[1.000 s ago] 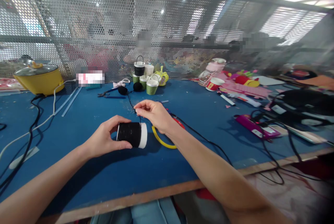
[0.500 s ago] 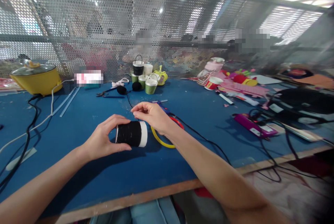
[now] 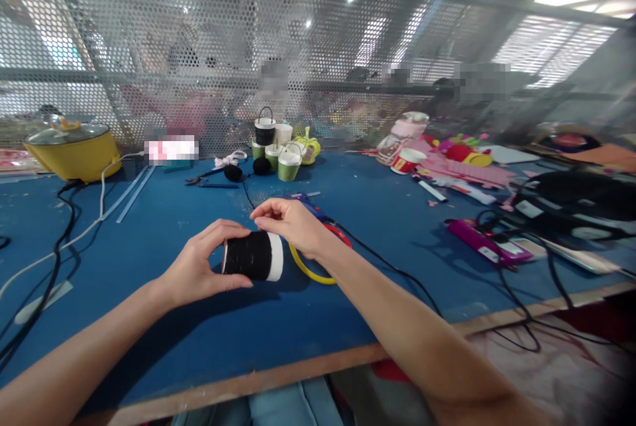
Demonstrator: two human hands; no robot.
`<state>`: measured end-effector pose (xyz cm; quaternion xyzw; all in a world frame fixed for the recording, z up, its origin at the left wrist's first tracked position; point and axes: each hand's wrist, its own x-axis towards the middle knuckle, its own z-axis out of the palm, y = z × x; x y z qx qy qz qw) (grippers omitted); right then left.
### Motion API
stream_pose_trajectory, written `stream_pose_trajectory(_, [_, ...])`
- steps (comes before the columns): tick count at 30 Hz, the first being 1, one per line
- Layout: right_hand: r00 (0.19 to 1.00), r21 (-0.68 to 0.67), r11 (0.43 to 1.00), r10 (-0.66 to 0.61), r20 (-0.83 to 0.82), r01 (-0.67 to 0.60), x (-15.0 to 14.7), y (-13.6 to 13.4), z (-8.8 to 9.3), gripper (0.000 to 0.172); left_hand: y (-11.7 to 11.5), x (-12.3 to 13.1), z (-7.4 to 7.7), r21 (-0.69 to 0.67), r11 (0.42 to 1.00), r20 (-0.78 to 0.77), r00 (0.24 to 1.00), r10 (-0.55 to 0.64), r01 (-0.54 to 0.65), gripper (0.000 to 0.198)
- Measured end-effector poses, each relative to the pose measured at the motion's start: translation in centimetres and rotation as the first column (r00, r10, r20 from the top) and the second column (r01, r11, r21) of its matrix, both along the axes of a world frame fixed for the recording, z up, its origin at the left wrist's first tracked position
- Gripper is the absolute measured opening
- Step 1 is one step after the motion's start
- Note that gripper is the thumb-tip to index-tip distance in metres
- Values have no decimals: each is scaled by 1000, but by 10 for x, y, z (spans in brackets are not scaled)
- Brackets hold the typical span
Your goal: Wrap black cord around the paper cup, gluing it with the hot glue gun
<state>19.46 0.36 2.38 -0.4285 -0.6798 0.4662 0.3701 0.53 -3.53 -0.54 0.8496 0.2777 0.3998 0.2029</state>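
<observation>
A white paper cup (image 3: 275, 257) lies on its side in the air above the table, most of its wall wrapped in black yarn (image 3: 248, 256). My left hand (image 3: 199, 260) grips it round its left end, thumb below and fingers above. Over the cup's upper right, my right hand (image 3: 291, 224) is closed in a pinch on the black yarn strand (image 3: 247, 195), which runs back to the black yarn balls (image 3: 233, 173). Behind and under the right wrist are a yellow and red ring (image 3: 311, 272) and a blue glue gun (image 3: 309, 206), partly covered.
Small green and white cups (image 3: 288, 166) stand at the back beside pliers (image 3: 199, 181). A yellow electric pot (image 3: 74, 154) is at left with cables. To the right lie a purple power strip (image 3: 484, 240), a red cup (image 3: 407, 161) and pink pieces. A perforated metal screen (image 3: 223, 35) closes the back.
The view has shifted slightly. Both hands keep nearly the same pose, the left on the cup and the right pinching the strand; the cup seems turned a little.
</observation>
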Motion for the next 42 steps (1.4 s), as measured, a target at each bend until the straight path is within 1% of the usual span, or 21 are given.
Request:
stream_pose_trajectory(9, [1000, 12, 1000, 2, 12, -2, 0, 0, 1, 5, 0, 0, -2, -24, 1000, 32, 999, -9, 9, 51])
stream_pose_trajectory(14, [1000, 1, 1000, 0, 13, 0, 0, 1, 0, 5, -1, 0, -1, -7, 1000, 44, 999, -5, 5, 51])
stream_pose_trajectory(16, [1000, -14, 1000, 11, 12, -10, 0, 2, 0, 8, -1, 1, -1, -1, 1000, 52, 999, -7, 7, 50])
stream_pose_trajectory(18, [1000, -16, 1000, -8, 21, 8, 1, 4, 1, 11, 0, 1, -1, -1, 1000, 66, 998, -2, 2, 50])
stream_pose_trajectory(20, [996, 9, 998, -68, 50, 67, 4, 4, 6, 9, 1, 2, -1, 0, 1000, 75, 997, 21, -21, 49])
stream_pose_trajectory(21, [992, 22, 995, -101, 69, 100, 6, 4, 10, 12, 1, 2, -2, -2, 999, 76, 996, 40, -40, 49])
stream_pose_trajectory(23, [985, 15, 992, -126, 119, 125, 10, 1, 19, 26, 3, 1, -3, -16, 996, 79, 993, 86, -85, 48])
stream_pose_trajectory(24, [984, -7, 994, -104, 146, 106, 12, -2, 23, 32, 3, 1, -4, -25, 994, 85, 991, 106, -104, 47])
stream_pose_trajectory(26, [984, -68, 998, 3, 181, 10, 14, -7, 28, 36, 4, 1, -5, -40, 990, 105, 985, 138, -135, 47])
stream_pose_trajectory(28, [983, -122, 989, 107, 148, -89, 15, -11, 26, 31, 5, 2, -7, -43, 988, 119, 981, 153, -149, 46])
stream_pose_trajectory(29, [986, -142, 983, 131, 104, -116, 14, -12, 22, 27, 5, 3, -8, -50, 987, 115, 981, 159, -154, 46])
stream_pose_trajectory(31, [992, -174, 977, 128, 1, -126, 12, -15, 13, 21, 4, 4, -9, -102, 980, 91, 980, 177, -168, 50])
stream_pose_trajectory(33, [993, -170, 979, 105, -58, -114, 11, -18, 3, 19, 4, 5, -9, -214, 963, 76, 980, 185, -165, 57])
stream_pose_trajectory(35, [993, -142, 983, 113, -44, -118, 11, -20, -3, 20, 4, 5, -8, -351, 928, 93, 982, 165, -123, 57])
stream_pose_trajectory(37, [990, -129, 982, 138, -8, -138, 12, -21, -5, 20, 3, 5, -7, -446, 892, 121, 983, 137, -69, 49])
stream_pose_trajectory(39, [992, -104, 987, 123, 1, -122, 13, -20, -4, 22, 3, 6, -7, -480, 876, 134, 983, 125, -46, 43])
stream_pose_trajectory(42, [1000, -3, 1000, -15, -4, 15, 14, -17, -2, 27, 2, 7, -5, -457, 888, 130, 984, 120, -48, 43])
